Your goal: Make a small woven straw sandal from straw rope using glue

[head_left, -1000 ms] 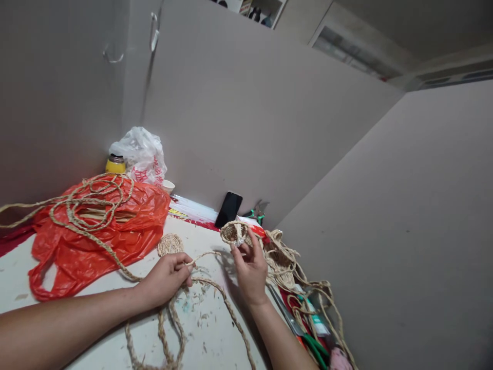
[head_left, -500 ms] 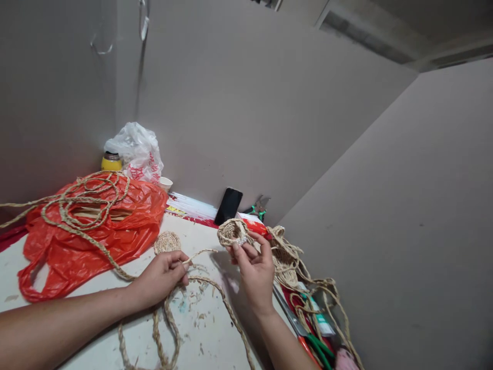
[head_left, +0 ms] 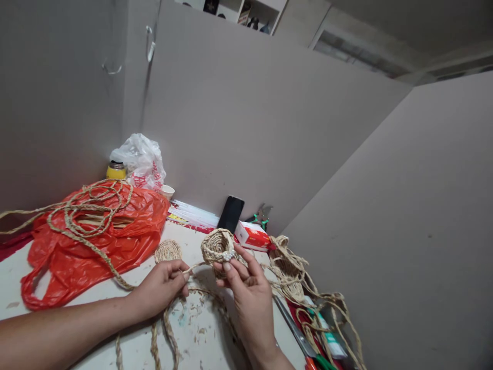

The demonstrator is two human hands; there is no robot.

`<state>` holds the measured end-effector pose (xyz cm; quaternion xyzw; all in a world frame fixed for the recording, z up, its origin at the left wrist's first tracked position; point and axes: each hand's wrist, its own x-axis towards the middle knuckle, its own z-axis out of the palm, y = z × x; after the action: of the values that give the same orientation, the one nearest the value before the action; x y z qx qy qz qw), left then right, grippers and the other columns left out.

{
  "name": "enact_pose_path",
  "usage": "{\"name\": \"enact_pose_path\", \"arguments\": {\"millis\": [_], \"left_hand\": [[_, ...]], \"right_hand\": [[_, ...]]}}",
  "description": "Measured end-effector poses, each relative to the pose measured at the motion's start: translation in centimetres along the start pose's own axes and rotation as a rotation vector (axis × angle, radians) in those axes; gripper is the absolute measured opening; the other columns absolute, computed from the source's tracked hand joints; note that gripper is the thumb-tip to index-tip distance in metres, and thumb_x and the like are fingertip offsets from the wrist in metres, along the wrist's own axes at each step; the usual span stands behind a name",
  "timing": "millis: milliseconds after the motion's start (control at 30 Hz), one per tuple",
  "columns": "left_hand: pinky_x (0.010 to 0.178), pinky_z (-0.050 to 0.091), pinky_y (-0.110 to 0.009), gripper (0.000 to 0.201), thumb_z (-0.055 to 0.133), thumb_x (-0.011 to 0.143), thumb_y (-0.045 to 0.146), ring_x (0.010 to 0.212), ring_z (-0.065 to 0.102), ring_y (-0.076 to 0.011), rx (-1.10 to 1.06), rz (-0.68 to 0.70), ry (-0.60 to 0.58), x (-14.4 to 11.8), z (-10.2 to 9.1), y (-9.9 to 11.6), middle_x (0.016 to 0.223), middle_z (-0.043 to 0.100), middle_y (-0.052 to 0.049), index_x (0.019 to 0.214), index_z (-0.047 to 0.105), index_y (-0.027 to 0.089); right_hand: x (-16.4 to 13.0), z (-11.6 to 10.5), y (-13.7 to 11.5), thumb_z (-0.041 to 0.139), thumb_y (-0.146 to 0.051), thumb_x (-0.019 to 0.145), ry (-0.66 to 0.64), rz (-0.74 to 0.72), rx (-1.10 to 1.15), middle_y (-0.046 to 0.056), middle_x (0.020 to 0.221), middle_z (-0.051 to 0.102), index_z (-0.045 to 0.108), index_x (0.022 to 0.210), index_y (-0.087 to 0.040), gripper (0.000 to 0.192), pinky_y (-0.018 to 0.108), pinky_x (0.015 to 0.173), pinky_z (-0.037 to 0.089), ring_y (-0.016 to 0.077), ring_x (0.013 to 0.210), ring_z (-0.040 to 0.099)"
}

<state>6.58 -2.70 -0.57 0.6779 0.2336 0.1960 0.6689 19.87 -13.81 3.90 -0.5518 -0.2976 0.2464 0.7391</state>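
Note:
My right hand (head_left: 248, 295) holds a small coiled straw basket (head_left: 211, 248), thumb and fingers closed on its near right side. A whitish, pearly ornament (head_left: 228, 255) sits on the rim beside my fingertips. My left hand (head_left: 164, 288) pinches a thin straw cord (head_left: 197, 265), its tip reaching the basket's left side; I cannot tell whether they are joined. Braided straw rope (head_left: 169, 331) hangs below my left hand. Just behind that hand, a flat coiled straw disc (head_left: 168, 251) lies on the white table (head_left: 200, 334).
An orange-red plastic bag (head_left: 134, 241) with looped rope on top covers the left. Along the back stand a yellow-bodied jar (head_left: 116, 170), a paper cup (head_left: 167, 191), a phone (head_left: 231, 214), a red-and-white box (head_left: 253, 236) and pliers (head_left: 262, 218). Scissors (head_left: 295, 324) and tangled straw braid (head_left: 287, 267) lie right.
My right hand has brought the basket left, closer to the cord in my left hand. The camera view has tilted up slightly, showing more shelf at the top.

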Motion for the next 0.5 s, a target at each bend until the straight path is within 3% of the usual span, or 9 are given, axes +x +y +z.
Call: {"name": "enact_pose_path", "arguments": {"millis": [133,267,400,500], "left_hand": [[0.048,0.029,-0.019,0.028,0.052,0.082,0.041,0.048,0.042,-0.0070,-0.027,0.001,0.015,0.1,0.0,-0.1,0.063,0.062,0.001,0.087,0.056,0.013],[0.054,0.036,-0.020,0.036,0.063,0.076,0.037,0.054,0.049,-0.0092,-0.128,0.042,0.039,0.1,0.3,0.1,0.062,0.059,0.003,0.102,0.056,0.012],[0.080,0.045,-0.028,0.035,0.066,0.074,0.032,0.083,0.060,-0.0165,-0.274,0.193,-0.036,-0.1,0.5,0.6,0.090,0.068,-0.004,0.103,0.061,0.014],[0.086,0.044,-0.031,0.028,0.062,0.078,0.033,0.090,0.060,-0.0199,-0.235,0.208,-0.005,-0.1,0.4,0.7,0.096,0.069,-0.006,0.098,0.066,0.013]], "right_hand": [[-0.3,0.1,-0.1,0.074,-0.031,0.073,0.008,0.022,0.003,0.004,0.085,0.069,0.053,0.116,-0.020,0.049,0.022,0.055,0.054,0.0208,0.082,0.070],[-1.1,0.5,-0.2,0.076,-0.032,0.070,-0.029,0.123,0.022,0.005,0.087,0.070,0.051,0.118,-0.020,0.055,0.023,0.051,0.054,0.0227,0.082,0.070],[-1.6,1.5,-0.4,0.080,-0.037,0.063,-0.118,0.250,0.011,0.009,0.090,0.071,0.052,0.118,-0.019,0.064,0.027,0.049,0.055,0.0276,0.084,0.070],[-1.7,1.1,-0.6,0.079,-0.041,0.064,-0.168,0.270,-0.091,0.012,0.094,0.072,0.055,0.118,-0.018,0.063,0.030,0.049,0.055,0.0291,0.082,0.070]]}}
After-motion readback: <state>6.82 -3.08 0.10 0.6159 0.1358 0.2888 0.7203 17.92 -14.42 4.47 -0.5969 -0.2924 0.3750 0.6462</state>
